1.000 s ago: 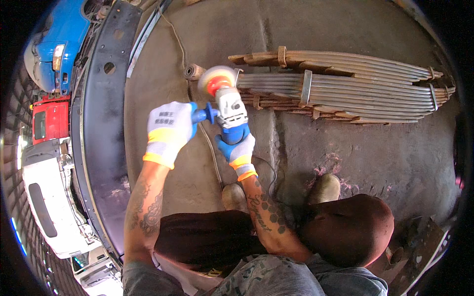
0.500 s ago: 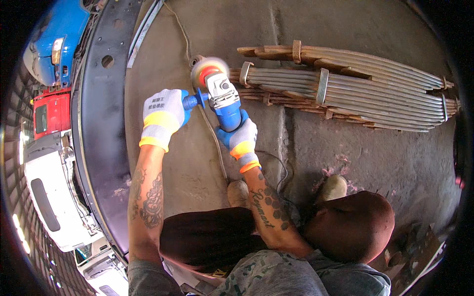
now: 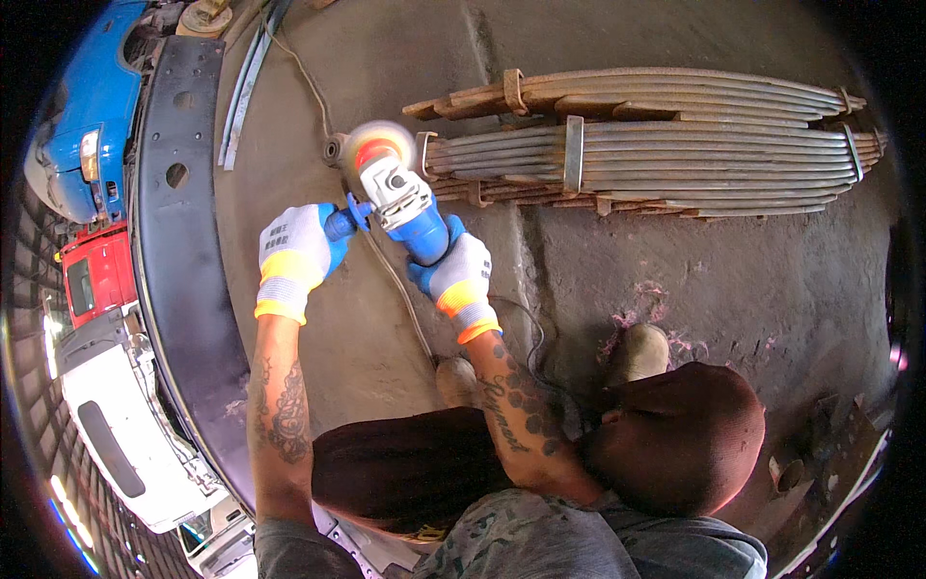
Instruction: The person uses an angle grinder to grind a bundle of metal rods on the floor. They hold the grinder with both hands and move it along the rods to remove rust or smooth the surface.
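Both of my hands hold an angle grinder [image 3: 417,228] with a blue body and a pale grey head. My gloved left hand [image 3: 297,246] is wrapped round the blue side handle [image 3: 341,222]. Round the blue motor body closes my gloved right hand [image 3: 457,266]. The wheel [image 3: 383,147] looks blurred, with a red-orange centre. It overlaps the left end of a leaf spring pack [image 3: 502,154], by the rolled eye [image 3: 334,150]; whether it touches the metal I cannot tell. Metal clamps [image 3: 574,154] band the stacked leaves.
Rusty leaf springs [image 3: 675,92] lie behind the first pack on the grey concrete floor [image 3: 617,261]. A long dark steel beam [image 3: 183,241] runs down my left side. Cables [image 3: 397,275] trail past my feet. Beyond the beam stand blue [image 3: 92,106], red [image 3: 101,270] and white [image 3: 125,425] vehicles.
The grinder and both hands appear slightly further left in the picture. The springs and beam have shifted left too, as the whole view has moved. Both hands keep their grip.
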{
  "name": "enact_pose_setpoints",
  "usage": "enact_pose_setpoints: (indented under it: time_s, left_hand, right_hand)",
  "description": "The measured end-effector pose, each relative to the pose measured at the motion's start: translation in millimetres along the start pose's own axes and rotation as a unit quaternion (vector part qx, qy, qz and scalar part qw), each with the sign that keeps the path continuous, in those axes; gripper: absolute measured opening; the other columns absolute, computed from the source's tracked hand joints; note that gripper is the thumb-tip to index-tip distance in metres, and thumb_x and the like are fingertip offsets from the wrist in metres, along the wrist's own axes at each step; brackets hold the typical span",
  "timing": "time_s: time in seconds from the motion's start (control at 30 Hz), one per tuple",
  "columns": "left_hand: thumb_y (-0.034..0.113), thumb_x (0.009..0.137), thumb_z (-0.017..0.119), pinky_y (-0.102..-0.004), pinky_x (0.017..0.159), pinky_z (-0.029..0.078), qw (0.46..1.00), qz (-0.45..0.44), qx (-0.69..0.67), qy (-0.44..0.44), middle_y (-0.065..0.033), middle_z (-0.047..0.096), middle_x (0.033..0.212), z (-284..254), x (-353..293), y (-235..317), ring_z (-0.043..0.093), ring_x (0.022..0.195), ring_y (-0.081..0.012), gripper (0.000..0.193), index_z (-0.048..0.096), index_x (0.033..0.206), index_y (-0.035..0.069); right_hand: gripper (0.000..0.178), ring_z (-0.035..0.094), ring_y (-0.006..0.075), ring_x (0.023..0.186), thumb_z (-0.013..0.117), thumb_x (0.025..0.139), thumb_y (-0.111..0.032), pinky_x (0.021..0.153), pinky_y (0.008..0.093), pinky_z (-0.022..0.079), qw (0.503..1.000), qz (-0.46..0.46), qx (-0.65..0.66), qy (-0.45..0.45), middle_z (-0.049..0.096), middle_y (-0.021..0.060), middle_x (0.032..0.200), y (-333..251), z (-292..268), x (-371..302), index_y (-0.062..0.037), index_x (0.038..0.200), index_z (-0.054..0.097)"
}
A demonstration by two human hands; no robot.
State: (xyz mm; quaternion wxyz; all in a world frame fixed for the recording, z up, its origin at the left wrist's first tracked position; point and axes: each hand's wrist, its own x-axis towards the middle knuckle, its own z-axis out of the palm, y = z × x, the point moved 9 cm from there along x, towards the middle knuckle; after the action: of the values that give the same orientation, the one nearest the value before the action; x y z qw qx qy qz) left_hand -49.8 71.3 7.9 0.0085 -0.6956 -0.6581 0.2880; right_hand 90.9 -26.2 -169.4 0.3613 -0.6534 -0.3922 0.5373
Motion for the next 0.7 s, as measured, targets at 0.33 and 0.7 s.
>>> enact_pose_setpoints:
  time_s: [0.33,0.7]
  left_hand:
    - [0.051,0.092,0.073,-0.0538,0.086,0.059,0.999,-0.034,0.017,-0.007,-0.0206,0.076,0.103,10.8,9.5,-14.1,0.072,0.100,-0.0462,0.037,0.081,0.102,0.016]
    - [0.047,0.093,0.070,-0.0553,0.085,0.059,0.999,-0.027,-0.034,0.022,-0.0232,0.076,0.103,37.5,11.7,-17.3,0.071,0.097,-0.0482,0.034,0.080,0.105,0.016]
  right_hand:
    - [0.049,0.075,0.0433,0.094,0.085,0.071,-0.027,0.082,0.0514,0.060,0.999,-0.014,-0.015,-0.026,0.078,0.0212,0.099,-8.5,9.1,11.8,-0.0104,0.112,0.065]
    - [0.047,0.074,0.0425,0.098,0.084,0.071,-0.027,0.085,0.0521,0.059,0.997,-0.066,-0.032,-0.008,0.075,0.0197,0.107,-0.6,6.7,24.3,-0.0119,0.111,0.064]
